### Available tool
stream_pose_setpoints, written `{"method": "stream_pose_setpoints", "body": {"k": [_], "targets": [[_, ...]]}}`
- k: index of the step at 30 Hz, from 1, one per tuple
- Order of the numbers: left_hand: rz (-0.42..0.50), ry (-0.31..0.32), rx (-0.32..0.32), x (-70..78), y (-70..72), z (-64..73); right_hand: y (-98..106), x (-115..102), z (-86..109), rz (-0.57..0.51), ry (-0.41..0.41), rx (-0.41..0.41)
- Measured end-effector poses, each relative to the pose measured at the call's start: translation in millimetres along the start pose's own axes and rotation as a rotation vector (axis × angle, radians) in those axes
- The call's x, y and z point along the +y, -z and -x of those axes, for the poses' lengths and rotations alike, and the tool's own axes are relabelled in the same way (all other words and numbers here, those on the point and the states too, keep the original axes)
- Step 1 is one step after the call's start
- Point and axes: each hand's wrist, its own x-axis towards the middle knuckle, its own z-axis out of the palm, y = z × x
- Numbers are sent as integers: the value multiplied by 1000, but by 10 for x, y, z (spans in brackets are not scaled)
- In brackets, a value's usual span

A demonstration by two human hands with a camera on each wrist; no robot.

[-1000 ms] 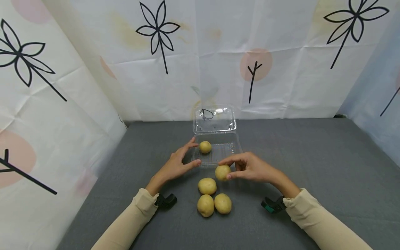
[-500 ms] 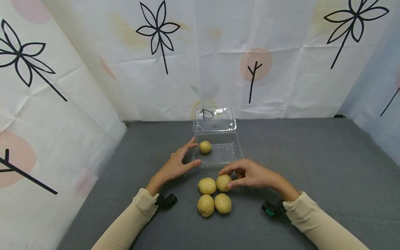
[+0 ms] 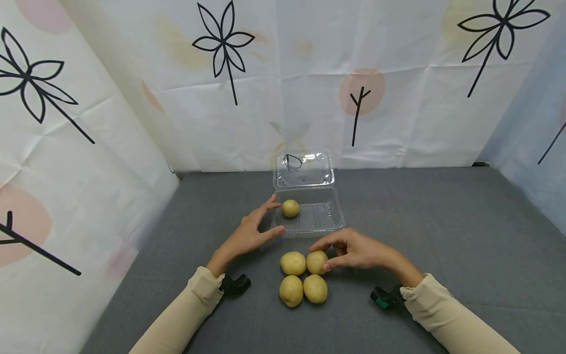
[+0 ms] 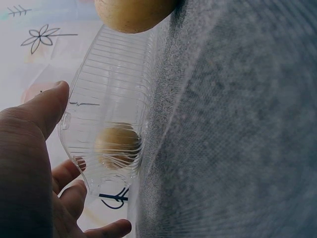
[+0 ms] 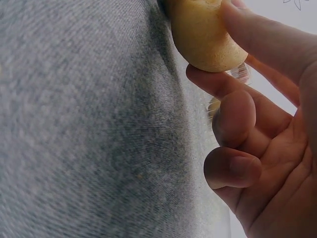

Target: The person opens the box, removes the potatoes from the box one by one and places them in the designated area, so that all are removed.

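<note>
My right hand (image 3: 360,250) pinches a yellow potato (image 3: 316,263) between thumb and fingers, low at the table beside three more potatoes (image 3: 293,264). The right wrist view shows the thumb on one side of this potato (image 5: 205,37) and a fingertip on the other. A clear plastic clamshell container (image 3: 319,216) stands behind the group with its lid raised. One potato (image 3: 290,208) lies at the left inside it. Spread fingers and thumb of my left hand (image 3: 249,233) rest at the container's left side, right at the rim in the left wrist view.
Grey cloth covers the table (image 3: 420,221). The raised lid (image 3: 303,168) leans back near a white patterned curtain (image 3: 283,98). Beige sleeves (image 3: 185,307) and black wrist straps (image 3: 386,296) are on both arms.
My right hand has come toward me, bringing its potato from the container's front edge down beside the other three. The left hand has stayed in place.
</note>
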Motion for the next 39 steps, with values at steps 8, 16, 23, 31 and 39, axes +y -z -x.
{"method": "stream_pose_setpoints", "body": {"k": [8,16,23,31,39], "targets": [[0,-8,2,12,-2,-7,-17,10,5,-10,7,-23],[3,-1,-1,10,-1,-4,-32,19,8,-22,-17,-24],[0,4,0,21,-4,8,-34,26,17,-26,-25,-20],[4,3,0,24,-5,10,-20,8,31,-26,-19,0],[11,4,-1,16,-5,18,22,-46,39,-31,-3,43]]}}
